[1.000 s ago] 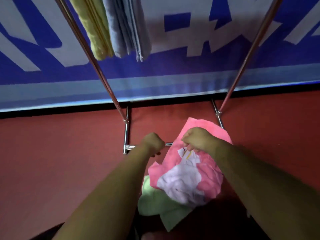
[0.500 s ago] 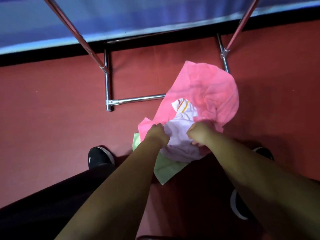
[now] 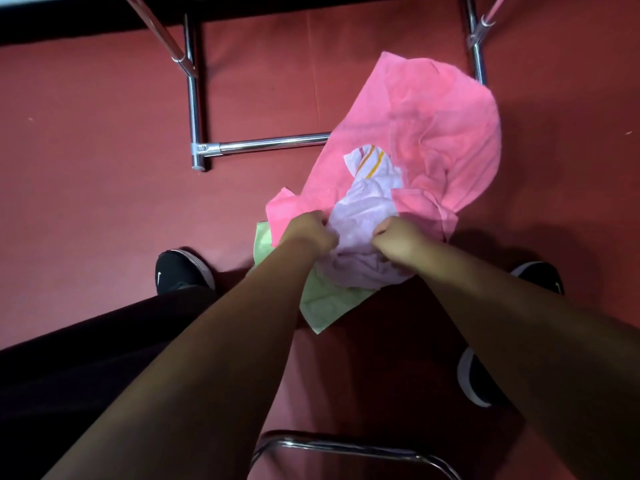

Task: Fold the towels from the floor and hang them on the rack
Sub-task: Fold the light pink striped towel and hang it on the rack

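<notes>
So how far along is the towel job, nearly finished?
Not close. Done: nothing I can confirm; only the rack's base bars show, the hanging rail is out of frame. In hand: the left hand and right hand both grip the pale lilac towel atop the pile. Left: folding and hanging it, plus the pink towel and green towel lying crumpled on the floor.

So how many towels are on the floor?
3. The pink towel lies over the rack's bottom bar. The lilac towel sits on it, gripped by the left hand and right hand. The green towel peeks out underneath. More may be hidden.
</notes>
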The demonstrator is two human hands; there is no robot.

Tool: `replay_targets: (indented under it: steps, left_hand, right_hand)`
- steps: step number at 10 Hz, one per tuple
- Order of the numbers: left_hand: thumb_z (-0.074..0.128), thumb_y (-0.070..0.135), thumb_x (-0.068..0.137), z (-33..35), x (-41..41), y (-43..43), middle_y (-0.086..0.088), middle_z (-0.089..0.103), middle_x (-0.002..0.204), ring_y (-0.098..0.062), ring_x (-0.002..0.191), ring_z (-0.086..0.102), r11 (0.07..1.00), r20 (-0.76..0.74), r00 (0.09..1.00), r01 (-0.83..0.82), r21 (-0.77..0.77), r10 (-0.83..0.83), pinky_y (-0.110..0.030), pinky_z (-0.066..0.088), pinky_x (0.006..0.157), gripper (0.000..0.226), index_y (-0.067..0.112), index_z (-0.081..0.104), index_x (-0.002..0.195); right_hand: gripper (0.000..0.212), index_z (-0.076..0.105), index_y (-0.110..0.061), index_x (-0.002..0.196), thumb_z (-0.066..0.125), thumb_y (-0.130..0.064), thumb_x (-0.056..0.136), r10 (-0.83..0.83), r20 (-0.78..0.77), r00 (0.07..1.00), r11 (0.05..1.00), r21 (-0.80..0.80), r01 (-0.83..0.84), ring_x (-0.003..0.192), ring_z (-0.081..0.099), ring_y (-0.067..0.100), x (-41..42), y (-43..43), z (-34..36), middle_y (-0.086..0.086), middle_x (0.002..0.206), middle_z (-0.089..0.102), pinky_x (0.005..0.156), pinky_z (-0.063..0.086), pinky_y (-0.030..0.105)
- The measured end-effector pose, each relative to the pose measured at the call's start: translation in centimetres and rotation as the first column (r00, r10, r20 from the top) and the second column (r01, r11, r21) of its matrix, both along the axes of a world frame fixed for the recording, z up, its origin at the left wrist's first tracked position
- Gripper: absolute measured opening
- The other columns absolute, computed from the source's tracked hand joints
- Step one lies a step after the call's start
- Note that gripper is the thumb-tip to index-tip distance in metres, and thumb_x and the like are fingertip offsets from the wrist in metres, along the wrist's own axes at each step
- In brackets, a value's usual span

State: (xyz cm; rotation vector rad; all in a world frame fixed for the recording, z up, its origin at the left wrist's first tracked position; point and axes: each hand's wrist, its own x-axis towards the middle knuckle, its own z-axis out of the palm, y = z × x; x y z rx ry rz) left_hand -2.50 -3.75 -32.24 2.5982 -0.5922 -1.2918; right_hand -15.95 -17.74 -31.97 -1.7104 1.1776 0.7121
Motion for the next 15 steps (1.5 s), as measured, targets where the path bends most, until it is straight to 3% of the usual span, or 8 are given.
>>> replay_targets:
  steps: [3,4,5,6,7,10,11,15]
  left_hand:
    - [0.072,0.031,0.081,2.9,-1.6,-3.0,0.002,0.068,0.095,-0.019,0.08,0.061,0.971,-0.569,0.787,0.209,-0.117,-0.238,-0.033,0.049,0.075,0.038,0.016,0.076,0.116]
    - [0.07,0.022,0.079,2.9,-1.3,-3.4,-0.009,0.078,0.112,-0.03,0.094,0.075,0.993,-0.46,0.888,-0.068,-0.099,0.015,-0.036,0.065,0.079,0.037,0.013,0.081,0.113]
    - [0.058,0.026,0.099,1.7,-0.3,-3.5,-0.015,0.072,0.114,-0.032,0.099,0.069,0.977,-0.246,0.954,-0.195,-0.088,0.169,-0.039,0.058,0.085,0.032,0.006,0.07,0.122]
    - [0.063,0.026,0.093,0.6,-0.3,-3.8,-0.021,0.068,0.075,-0.036,0.066,0.065,0.895,-0.393,0.843,-0.435,-0.099,0.366,-0.041,0.052,0.063,0.029,-0.002,0.067,0.091]
    - [0.068,0.038,0.079,-0.3,-1.4,-4.4,-0.013,0.062,0.06,-0.027,0.056,0.059,0.83,-0.45,0.747,-0.557,-0.022,0.49,-0.037,0.053,0.065,0.04,0.001,0.071,0.094]
    - [0.074,0.006,0.077,0.3,-3.3,-5.4,-0.013,0.076,0.114,-0.035,0.11,0.073,0.741,-0.67,0.603,-0.661,-0.116,0.433,-0.045,0.057,0.098,0.046,0.024,0.07,0.119]
    - [0.067,-0.01,0.08,0.7,-3.0,-5.2,-0.01,0.074,0.114,-0.025,0.11,0.068,0.775,-0.696,0.661,-0.583,-0.243,0.28,-0.038,0.051,0.101,0.056,0.014,0.072,0.129]
    - [0.066,-0.006,0.093,8.5,-3.4,-3.0,-0.006,0.066,0.09,-0.018,0.074,0.059,0.874,-0.582,0.801,-0.376,-0.307,0.14,-0.027,0.047,0.065,0.052,0.018,0.062,0.14]
  right_hand:
    - [0.046,0.074,-0.009,0.111,0.071,-0.044,0.082,-0.193,-0.121,0.974,0.978,-0.103,0.181,0.098,0.071,0.03,-0.8,-1.4,-1.4,0.01,0.101,0.072,0.089,0.06,0.039]
    - [0.039,0.077,0.004,0.108,0.065,-0.031,0.097,0.174,0.258,0.95,0.873,0.405,-0.27,0.084,0.067,0.034,-1.7,-3.5,-3.8,0.017,0.083,0.065,0.081,0.052,0.043]
    - [0.02,0.071,0.003,0.107,0.07,-0.014,0.097,-0.011,-0.113,0.994,0.668,0.738,0.091,0.072,0.071,0.032,-1.4,-0.1,1.7,0.023,0.096,0.071,0.085,0.063,0.049]
    - [0.015,0.071,-0.005,0.103,0.076,-0.009,0.09,0.007,-0.269,0.963,0.928,0.36,0.094,0.076,0.069,0.027,-3.0,0.2,3.6,0.015,0.089,0.069,0.088,0.062,0.045]
    - [0.016,0.07,-0.01,0.105,0.077,-0.02,0.095,0.168,-0.308,0.936,0.883,0.469,-0.004,0.093,0.07,0.027,-3.4,1.1,3.5,0.012,0.102,0.071,0.105,0.058,0.046]
    - [0.037,0.066,-0.005,0.122,0.062,-0.034,0.099,-0.249,-0.142,0.958,0.964,0.059,0.259,0.091,0.072,0.03,-2.3,-2.1,2.4,0.011,0.102,0.07,0.066,0.053,0.033]
    - [0.045,0.073,-0.005,0.123,0.057,-0.04,0.101,-0.343,0.082,0.936,0.902,-0.249,0.352,0.116,0.071,0.036,-1.5,-4.2,3.3,0.017,0.12,0.075,0.081,0.048,0.033]
    - [0.017,0.079,-0.01,0.097,0.072,-0.025,0.101,-0.242,0.49,0.837,0.92,-0.159,0.358,0.075,0.06,0.013,-0.9,-4.3,9.7,0.004,0.085,0.071,0.072,0.049,0.026]
